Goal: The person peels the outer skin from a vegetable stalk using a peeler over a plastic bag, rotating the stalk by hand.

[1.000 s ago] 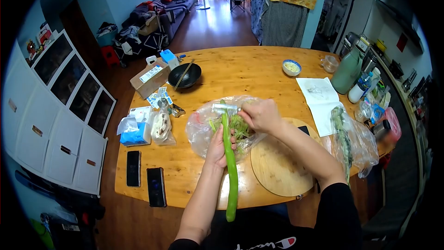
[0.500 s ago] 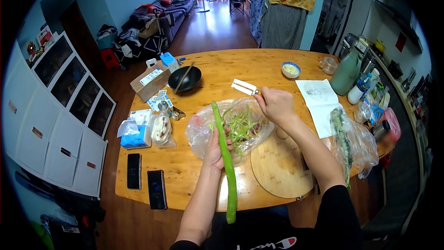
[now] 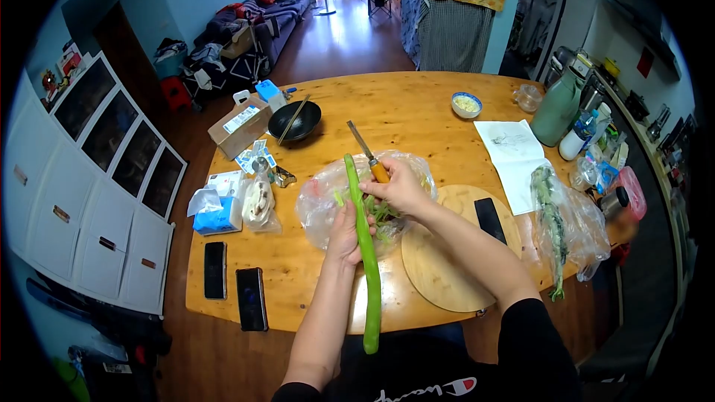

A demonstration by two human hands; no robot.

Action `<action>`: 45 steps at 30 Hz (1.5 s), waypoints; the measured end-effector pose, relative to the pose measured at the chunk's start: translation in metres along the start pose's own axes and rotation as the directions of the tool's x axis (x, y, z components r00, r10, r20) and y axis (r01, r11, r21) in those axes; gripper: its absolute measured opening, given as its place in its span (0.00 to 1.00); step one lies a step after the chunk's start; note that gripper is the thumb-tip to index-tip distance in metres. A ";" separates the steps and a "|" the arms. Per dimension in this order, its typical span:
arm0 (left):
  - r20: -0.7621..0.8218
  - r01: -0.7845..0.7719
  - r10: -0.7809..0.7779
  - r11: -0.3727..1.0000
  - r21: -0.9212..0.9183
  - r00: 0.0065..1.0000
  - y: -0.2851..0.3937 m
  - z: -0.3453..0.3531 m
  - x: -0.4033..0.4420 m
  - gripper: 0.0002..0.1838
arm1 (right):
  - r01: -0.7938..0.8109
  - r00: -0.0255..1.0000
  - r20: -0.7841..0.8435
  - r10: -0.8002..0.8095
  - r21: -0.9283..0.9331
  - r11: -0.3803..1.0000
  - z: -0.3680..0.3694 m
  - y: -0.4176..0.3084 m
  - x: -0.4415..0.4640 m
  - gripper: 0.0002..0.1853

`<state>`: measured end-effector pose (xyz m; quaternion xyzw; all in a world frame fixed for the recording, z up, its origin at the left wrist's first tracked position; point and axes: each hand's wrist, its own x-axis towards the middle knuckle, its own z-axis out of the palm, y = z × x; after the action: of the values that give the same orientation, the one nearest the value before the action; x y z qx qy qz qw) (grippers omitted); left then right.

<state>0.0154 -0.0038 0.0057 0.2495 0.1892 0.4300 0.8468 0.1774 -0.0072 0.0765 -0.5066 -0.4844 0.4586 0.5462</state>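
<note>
A long green vegetable [image 3: 369,275], peeled smooth, slants down past the table's front edge. My left hand [image 3: 345,234] is wrapped round its upper part. In my right hand [image 3: 398,187] is a peeler [image 3: 377,169] with a wooden handle, its metal end pointing up and away; my right fingertips are at the vegetable's upper right side. Beneath both hands lies a clear plastic bag [image 3: 316,205] spread flat, with green peelings [image 3: 383,225] on it, partly hidden by my right hand.
A round wooden board [image 3: 439,275] with a black phone [image 3: 490,221] is at the right. Beyond are paper [image 3: 514,156], bagged greens [image 3: 550,216] and a green bottle [image 3: 557,113]. A black bowl [image 3: 302,125], tissues [image 3: 216,212] and two phones [image 3: 252,299] lie left.
My right hand drew the peeler off the vegetable to the right, then came back beside it with the peeler turned upward. My left hand keeps its hold.
</note>
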 end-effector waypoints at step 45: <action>0.099 0.219 -0.195 0.881 -0.420 0.976 -0.011 -0.016 0.014 0.20 | 0.603 0.698 0.548 -0.461 -0.797 -0.033 -0.020 0.004 -0.077 0.15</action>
<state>0.0218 0.0061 -0.0153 0.0471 0.0929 0.3613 0.9266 0.1885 -0.0852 0.0674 -0.4700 -0.8408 -0.1566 0.2183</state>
